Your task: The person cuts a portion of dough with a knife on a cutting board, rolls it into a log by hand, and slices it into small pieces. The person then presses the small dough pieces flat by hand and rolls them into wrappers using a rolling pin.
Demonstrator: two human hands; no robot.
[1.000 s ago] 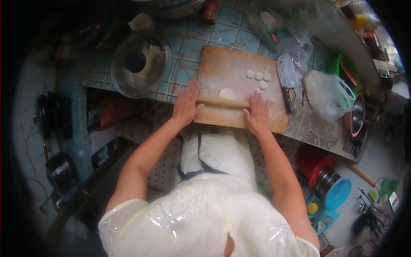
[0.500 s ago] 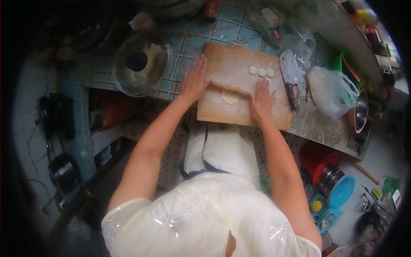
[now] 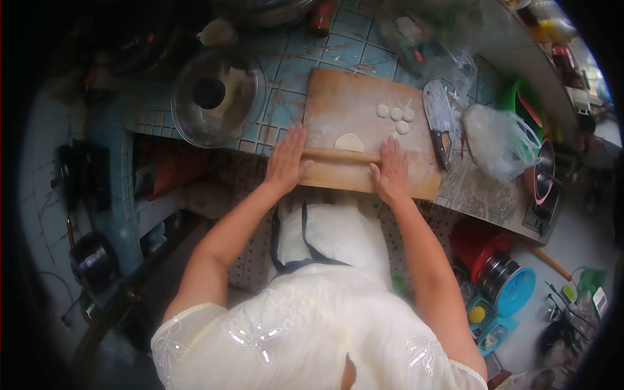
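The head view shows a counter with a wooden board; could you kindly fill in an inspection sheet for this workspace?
Surface: wooden board dusted whitish, on a blue-tiled counter.
Job's things: rolling pin beside a flat dough round; four small dough pieces on the board.
Clutter: cleaver at the board's right edge; plastic bag beyond; glass lid to the left.
Grip: left hand and right hand open, at the pin's ends.
Cables: cord-like lines at lower right, too blurred to confirm.
Surroundings: red tub and blue basin below the counter.
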